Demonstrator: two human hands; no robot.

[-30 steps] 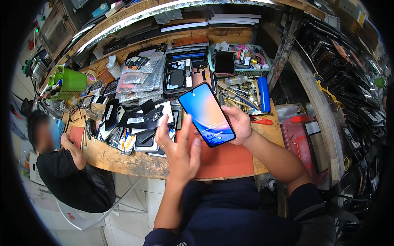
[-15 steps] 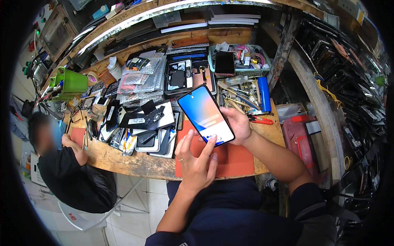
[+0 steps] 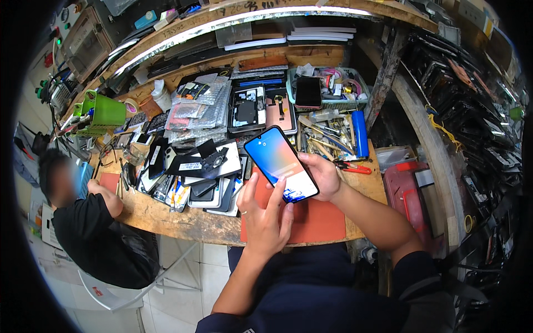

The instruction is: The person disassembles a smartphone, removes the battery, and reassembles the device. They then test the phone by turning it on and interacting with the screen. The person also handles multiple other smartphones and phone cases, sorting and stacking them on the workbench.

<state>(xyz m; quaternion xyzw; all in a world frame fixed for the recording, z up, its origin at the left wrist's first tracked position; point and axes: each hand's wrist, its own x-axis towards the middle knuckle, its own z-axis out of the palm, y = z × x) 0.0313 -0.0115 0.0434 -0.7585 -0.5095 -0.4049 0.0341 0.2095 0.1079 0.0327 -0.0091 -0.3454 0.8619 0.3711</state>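
My right hand [image 3: 323,178] grips a black-edged smartphone [image 3: 272,155] by its right side, tilted with its top leaning left. The phone's screen is lit with blue and peach colours. Its lower part is white with a jagged blue blotch near the bottom edge. My left hand [image 3: 261,216] has its fingers apart, and its index fingertip is on or just over the lower middle of the screen. A ring circles one finger. Beneath both hands lies a red mat [image 3: 322,222] at the bench's front edge.
Left of the phone is a heap of phone parts [image 3: 205,166], with bubble-wrapped packets [image 3: 194,111] behind. A tool tray [image 3: 327,133], blue cylinder [image 3: 360,133], red-handled pliers [image 3: 355,167] and parts basket [image 3: 327,104] sit to the right. Another person [image 3: 94,222] sits at far left.
My left index finger has shifted up the screen from near its bottom edge. More of the blue blotch shows. The whole view has moved slightly, while my right hand keeps its hold.
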